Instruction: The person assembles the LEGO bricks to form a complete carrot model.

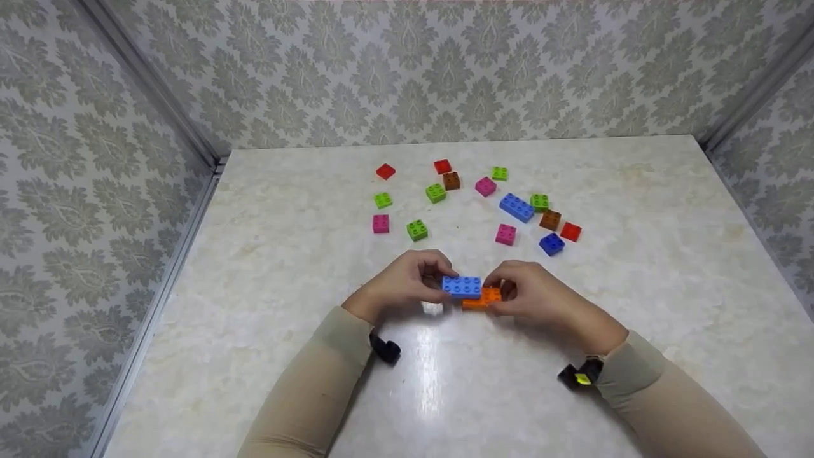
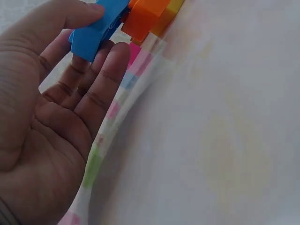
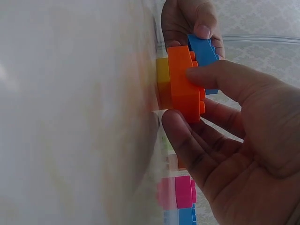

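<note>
My left hand (image 1: 413, 280) pinches one end of a light blue toy building brick (image 1: 462, 287) between thumb and fingers. In the head view its other end overlaps an orange brick (image 1: 484, 301). From the right, my right hand (image 1: 531, 292) grips that orange brick, thumb on the near side. Beneath the orange brick, a yellow brick (image 3: 163, 83) shows in the right wrist view, low against the tabletop. In the left wrist view the blue brick (image 2: 99, 29) sits tilted beside the orange one (image 2: 144, 18).
Loose bricks lie scattered beyond the hands: another light blue brick (image 1: 517, 208), a dark blue one (image 1: 551, 244), a pink one (image 1: 506, 235), a green one (image 1: 417, 230) and several more. Patterned panels (image 1: 407, 76) wall the pale table (image 1: 267, 267) at the back and sides.
</note>
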The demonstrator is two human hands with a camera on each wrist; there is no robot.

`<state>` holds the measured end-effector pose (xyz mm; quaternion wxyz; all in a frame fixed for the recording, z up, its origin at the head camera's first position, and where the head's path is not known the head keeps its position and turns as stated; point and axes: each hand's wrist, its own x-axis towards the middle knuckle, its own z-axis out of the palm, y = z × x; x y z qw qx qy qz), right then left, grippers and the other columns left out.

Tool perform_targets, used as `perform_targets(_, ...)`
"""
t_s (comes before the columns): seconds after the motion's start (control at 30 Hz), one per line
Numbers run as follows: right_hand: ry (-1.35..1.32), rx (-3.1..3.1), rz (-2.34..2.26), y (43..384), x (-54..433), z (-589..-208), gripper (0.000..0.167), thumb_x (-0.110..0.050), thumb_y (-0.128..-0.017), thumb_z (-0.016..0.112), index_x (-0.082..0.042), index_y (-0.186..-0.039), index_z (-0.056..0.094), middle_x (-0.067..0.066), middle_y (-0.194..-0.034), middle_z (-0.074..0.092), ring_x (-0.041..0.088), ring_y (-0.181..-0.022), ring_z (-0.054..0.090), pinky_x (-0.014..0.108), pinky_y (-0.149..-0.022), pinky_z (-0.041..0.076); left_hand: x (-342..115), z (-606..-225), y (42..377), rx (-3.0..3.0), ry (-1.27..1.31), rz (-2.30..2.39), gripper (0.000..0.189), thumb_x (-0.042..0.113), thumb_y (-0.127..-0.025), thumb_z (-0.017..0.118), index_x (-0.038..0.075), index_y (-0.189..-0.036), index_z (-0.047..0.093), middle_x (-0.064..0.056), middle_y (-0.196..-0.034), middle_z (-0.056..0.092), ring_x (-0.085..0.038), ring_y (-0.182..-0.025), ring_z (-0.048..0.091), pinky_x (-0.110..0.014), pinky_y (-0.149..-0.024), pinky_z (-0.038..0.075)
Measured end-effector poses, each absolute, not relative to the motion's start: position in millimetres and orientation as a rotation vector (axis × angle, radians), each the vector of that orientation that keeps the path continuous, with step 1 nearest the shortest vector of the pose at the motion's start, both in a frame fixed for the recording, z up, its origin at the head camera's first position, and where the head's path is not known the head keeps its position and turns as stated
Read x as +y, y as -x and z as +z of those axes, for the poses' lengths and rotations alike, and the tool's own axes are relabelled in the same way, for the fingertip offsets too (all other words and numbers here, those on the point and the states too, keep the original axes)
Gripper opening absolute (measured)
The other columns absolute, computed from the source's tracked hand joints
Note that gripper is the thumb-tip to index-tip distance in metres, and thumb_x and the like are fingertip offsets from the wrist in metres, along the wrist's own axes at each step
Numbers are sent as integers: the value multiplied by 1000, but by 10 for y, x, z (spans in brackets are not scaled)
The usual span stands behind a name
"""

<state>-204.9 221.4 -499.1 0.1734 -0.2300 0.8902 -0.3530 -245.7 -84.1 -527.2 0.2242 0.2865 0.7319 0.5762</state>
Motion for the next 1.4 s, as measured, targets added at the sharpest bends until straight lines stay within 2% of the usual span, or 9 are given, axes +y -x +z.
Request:
perform_targets(0.27, 688, 2546, -1001, 2067, 2225, -4994, 33, -31, -98, 91, -14, -124, 81, 3, -111, 76, 18, -100, 67, 30, -90, 59, -779, -5240, 2440, 2026, -812, 1549, 30, 0, -90, 91, 3, -119, 83, -2, -114, 77, -11, -90, 67, -20, -84, 59)
perform_targets(0.5, 697, 2550, -994, 2084, 2227, -4971, 33, -31, -98, 90, -15, -125, 81, 3, -112, 77, 18, -101, 67, 33, -93, 59, -696, -5189, 2392, 2111, -760, 1570, 24, 6, -90, 94, 6, -113, 87, -3, -108, 79, -10, -93, 68, -21, -88, 57)
perform_targets(0.6, 688, 2549, -999, 2090, 2229, -4962, 32, -31, -98, 90, -16, -126, 82, 2, -112, 77, 18, -100, 67, 30, -91, 59, -664, -5164, 2377, 2137, -778, 1569, 23, 7, -91, 94, 6, -112, 88, -5, -107, 79, -11, -93, 67, -22, -87, 56)
perform_targets(0.87, 721, 2541, -1052, 2087, 2230, -4991, 30, -26, -98, 90, -13, -124, 83, 5, -111, 78, 17, -98, 67, 25, -87, 57, -636, -5122, 2309, 2213, -804, 1474, 28, 17, -94, 94, 14, -121, 89, -4, -111, 80, -13, -100, 68, -24, -92, 57)
perform_targets(1.03, 640, 2540, -1079, 2160, 2302, -4952, 36, -34, -105, 82, -13, -135, 82, 5, -120, 81, 19, -104, 69, 26, -90, 58, -652, -5133, 2291, 2231, -760, 1430, 29, 25, -94, 96, 21, -122, 89, 2, -114, 78, -15, -106, 68, -27, -97, 58)
perform_targets(1.17, 502, 2677, -1111, 2298, 2413, -4862, 38, -39, -109, 77, -13, -137, 82, 7, -124, 81, 25, -108, 70, 29, -91, 57, -653, -5143, 2292, 2236, -739, 1421, 31, 29, -94, 96, 25, -123, 89, 4, -116, 78, -17, -107, 68, -28, -97, 58)
perform_targets(1.4, 215, 2861, -1201, 2632, 2571, -4761, 37, -29, -112, 73, -8, -142, 78, 16, -132, 77, 30, -112, 62, 31, -95, 51, -631, -5172, 2296, 2243, -720, 1389, 34, 32, -94, 96, 24, -126, 89, 7, -118, 78, -15, -108, 68, -25, -97, 58)
